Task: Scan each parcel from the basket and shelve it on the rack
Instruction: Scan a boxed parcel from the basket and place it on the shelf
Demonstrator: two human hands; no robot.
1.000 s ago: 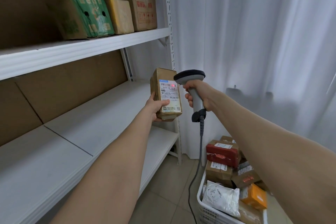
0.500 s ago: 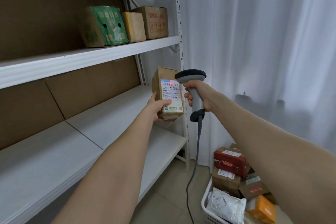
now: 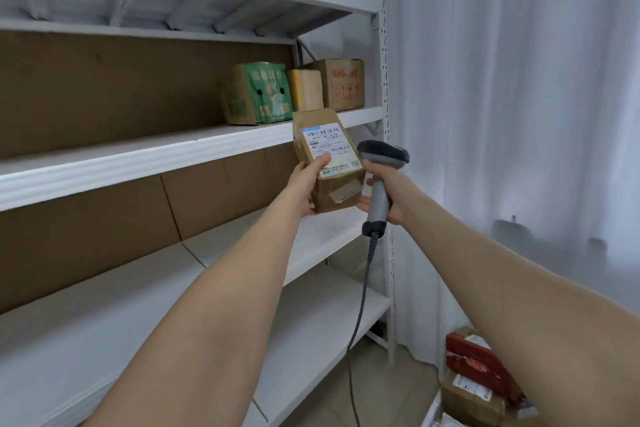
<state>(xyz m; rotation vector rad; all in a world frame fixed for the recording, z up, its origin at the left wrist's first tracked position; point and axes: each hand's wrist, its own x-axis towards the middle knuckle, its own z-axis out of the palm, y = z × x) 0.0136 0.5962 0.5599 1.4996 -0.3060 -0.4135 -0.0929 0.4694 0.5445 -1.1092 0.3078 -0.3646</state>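
Observation:
My left hand (image 3: 304, 189) grips a brown cardboard parcel (image 3: 329, 163) with a white shipping label, held up in front of the white rack (image 3: 138, 156), its top level with the upper shelf's edge. Right beside the parcel, my right hand (image 3: 388, 194) grips the grey handle of a corded barcode scanner (image 3: 381, 163), whose dark head sits just right of the label. On the upper shelf stand a green printed box (image 3: 258, 94), a small yellow box (image 3: 306, 90) and a brown carton (image 3: 341, 83). The basket shows only at the bottom right corner, holding a red parcel (image 3: 474, 357) and a brown one (image 3: 471, 399).
The scanner cable (image 3: 360, 305) hangs down to the tiled floor. White curtains (image 3: 519, 114) fill the right side. The rack's perforated upright (image 3: 384, 80) stands just behind the scanner. Brown backing board lines the rack, and the lower two shelves are bare white boards.
My left hand has raised the parcel up toward the upper shelf and tilted it. The scanner's head now sits lower than the label, with no red light on it. My view has tipped upward.

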